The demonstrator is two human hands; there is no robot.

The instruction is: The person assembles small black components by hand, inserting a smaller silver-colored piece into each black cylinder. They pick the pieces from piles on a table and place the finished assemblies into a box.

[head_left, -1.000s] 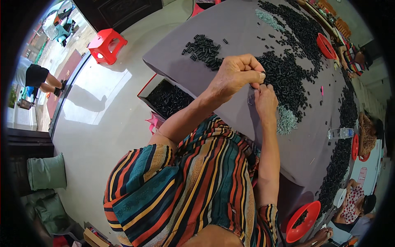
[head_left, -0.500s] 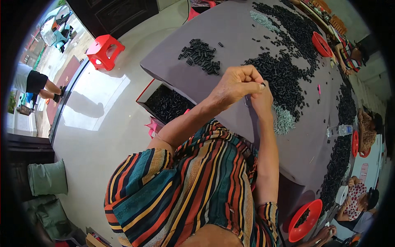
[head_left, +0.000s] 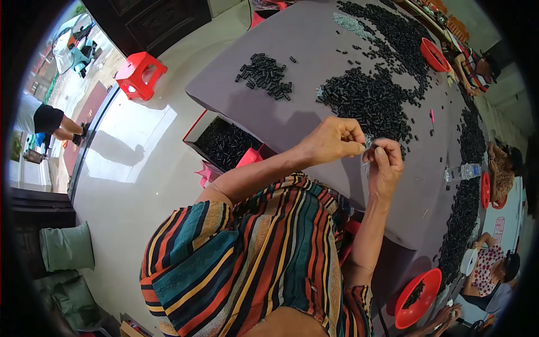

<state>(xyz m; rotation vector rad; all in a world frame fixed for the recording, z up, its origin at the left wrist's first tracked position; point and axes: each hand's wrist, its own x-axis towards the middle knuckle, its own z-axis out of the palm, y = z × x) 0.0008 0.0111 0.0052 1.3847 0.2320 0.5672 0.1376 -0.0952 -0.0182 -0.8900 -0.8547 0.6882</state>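
Note:
Above the near edge of the grey-covered table (head_left: pixel 224 76), my left hand (head_left: pixel 337 140) has thumb and forefinger pinched. Close beside it, my right hand (head_left: pixel 386 165) is also closed, thumb against its curled fingers. Something small and dark shows at the fingertips, too small to name. Pale small pieces (head_left: pixel 368 141) show between and behind the hands, partly hidden by them. Just beyond the hands lies a large heap of short black cylinders (head_left: pixel 365 101). A smaller pile of black cylinders (head_left: pixel 264 76) lies to the left of it.
An open box of black cylinders (head_left: pixel 227 143) stands below the table's left edge. Red bowls (head_left: pixel 418 297) (head_left: pixel 435 55), a clear plastic bottle (head_left: pixel 463 173) and a pink stick (head_left: pixel 432 116) lie rightward. Other people sit along the far right. A red stool (head_left: pixel 140 76) stands left.
Both hands have come down and nearer to me, and the right has swung to the right. They were overlapping over the heap's edge; now they are side by side, fingertips close.

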